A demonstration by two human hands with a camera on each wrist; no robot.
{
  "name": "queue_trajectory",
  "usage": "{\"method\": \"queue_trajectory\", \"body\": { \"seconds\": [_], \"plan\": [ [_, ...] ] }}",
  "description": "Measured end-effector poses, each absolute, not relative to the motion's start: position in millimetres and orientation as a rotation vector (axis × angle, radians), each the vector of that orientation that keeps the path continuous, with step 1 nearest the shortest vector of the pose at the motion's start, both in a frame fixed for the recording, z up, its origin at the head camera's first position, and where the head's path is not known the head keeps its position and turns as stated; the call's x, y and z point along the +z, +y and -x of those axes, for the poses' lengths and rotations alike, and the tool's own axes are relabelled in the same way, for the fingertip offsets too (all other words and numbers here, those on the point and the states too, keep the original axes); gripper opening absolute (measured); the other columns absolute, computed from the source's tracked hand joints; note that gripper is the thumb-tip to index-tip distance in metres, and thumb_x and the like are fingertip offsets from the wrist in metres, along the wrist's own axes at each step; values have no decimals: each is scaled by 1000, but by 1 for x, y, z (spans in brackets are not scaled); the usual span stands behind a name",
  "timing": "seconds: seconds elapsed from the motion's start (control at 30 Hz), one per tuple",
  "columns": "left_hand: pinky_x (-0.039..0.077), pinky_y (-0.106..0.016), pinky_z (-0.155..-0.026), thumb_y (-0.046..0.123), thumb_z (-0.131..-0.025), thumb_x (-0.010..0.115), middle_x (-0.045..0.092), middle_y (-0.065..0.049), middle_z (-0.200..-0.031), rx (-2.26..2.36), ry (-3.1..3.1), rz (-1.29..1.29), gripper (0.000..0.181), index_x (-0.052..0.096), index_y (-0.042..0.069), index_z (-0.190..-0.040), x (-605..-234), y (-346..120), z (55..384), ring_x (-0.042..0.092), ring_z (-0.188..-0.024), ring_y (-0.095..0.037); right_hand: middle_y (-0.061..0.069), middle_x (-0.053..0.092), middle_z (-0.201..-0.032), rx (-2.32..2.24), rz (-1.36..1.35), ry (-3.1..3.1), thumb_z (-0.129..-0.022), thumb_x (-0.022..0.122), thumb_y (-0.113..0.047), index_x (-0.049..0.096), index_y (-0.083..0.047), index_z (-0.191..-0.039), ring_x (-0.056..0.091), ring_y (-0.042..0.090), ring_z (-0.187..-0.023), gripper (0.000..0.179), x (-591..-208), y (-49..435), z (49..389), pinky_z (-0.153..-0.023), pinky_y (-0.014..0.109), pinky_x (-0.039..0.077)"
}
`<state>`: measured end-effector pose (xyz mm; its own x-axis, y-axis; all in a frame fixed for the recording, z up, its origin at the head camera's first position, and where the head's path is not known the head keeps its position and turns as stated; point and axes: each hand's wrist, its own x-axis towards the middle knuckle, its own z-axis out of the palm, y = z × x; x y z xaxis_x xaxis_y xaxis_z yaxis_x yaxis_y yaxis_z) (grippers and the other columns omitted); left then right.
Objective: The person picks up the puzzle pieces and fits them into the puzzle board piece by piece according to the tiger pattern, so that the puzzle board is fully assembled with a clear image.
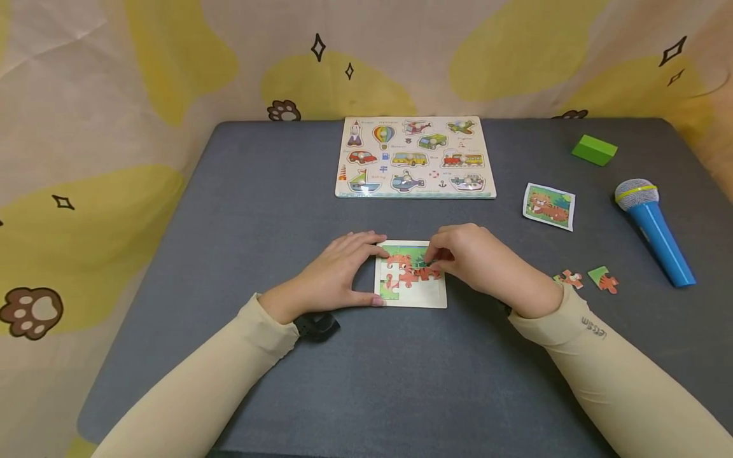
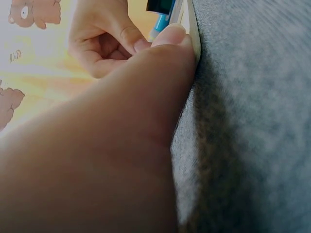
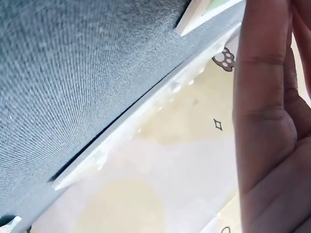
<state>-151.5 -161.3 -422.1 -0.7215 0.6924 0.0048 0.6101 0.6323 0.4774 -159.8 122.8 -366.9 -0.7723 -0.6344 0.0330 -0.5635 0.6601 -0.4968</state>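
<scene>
The worktop (image 1: 252,197) is cut off at the lower right. In the room nearer than the picture board (image 1: 415,169), the left hand (image 1: 338,273), its thumb well apart from extended fingers, touches the puzzle's (image 1: 419,295) left side. The right hand (image 1: 472,257) is curled at its right side – whether fingertips pinch a piece, I cannot tell. Of the loose pieces (image 1: 608,282), one is partly hidden.

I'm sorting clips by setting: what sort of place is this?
Probably a children's play area, or one staged as such: there's an animal jigsaw, a vehicle puzzle board and a paw-print backdrop.
</scene>
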Motion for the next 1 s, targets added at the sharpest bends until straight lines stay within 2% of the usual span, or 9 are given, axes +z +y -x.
{"method": "queue_trajectory", "body": {
  "seconds": [0.27,0.5,0.67,0.83,1.0],
  "plan": [
    [7,-42,-126,54,-88,82,32,-2,-167,683,2671,-1074,76,52,17,-148,-421,-162,151,19,-158,-20,-3,64,-79,-703,931,2770,-84,86,1,77,-11,-85,59,13,-70,15,-371,118,157,-67,36,49],
    [8,-42,-126,54,-89,81,32,-2,-167,683,2671,-1077,77,51,16,-148,-421,-162,151,20,-158,-20,-2,62,-90,-571,898,2818,-85,87,-6,82,-12,-89,59,13,-71,9,-372,114,150,-67,35,50],
    [8,-41,-126,54,-89,82,32,-1,-167,688,2672,-1071,76,52,16,-148,-421,-162,151,19,-158,-19,-3,61,-83,-440,1053,2850,-84,85,1,84,-14,-89,55,13,-68,16,-372,111,145,-62,31,47],
    [8,-40,-126,55,-89,81,31,-1,-167,688,2669,-1083,76,51,17,-148,-422,-161,151,19,-158,-18,-1,53,-76,-118,1230,2884,-83,80,9,82,-14,-89,49,15,-63,24,-369,108,135,-56,30,46],
    [8,-41,-126,54,-88,82,32,-1,-167,693,2671,-1087,76,51,17,-147,-423,-161,151,20,-158,-19,0,50,-77,-55,1232,2874,-87,80,0,81,-12,-93,49,16,-60,14,-365,107,128,-54,34,47]
  ]
}}
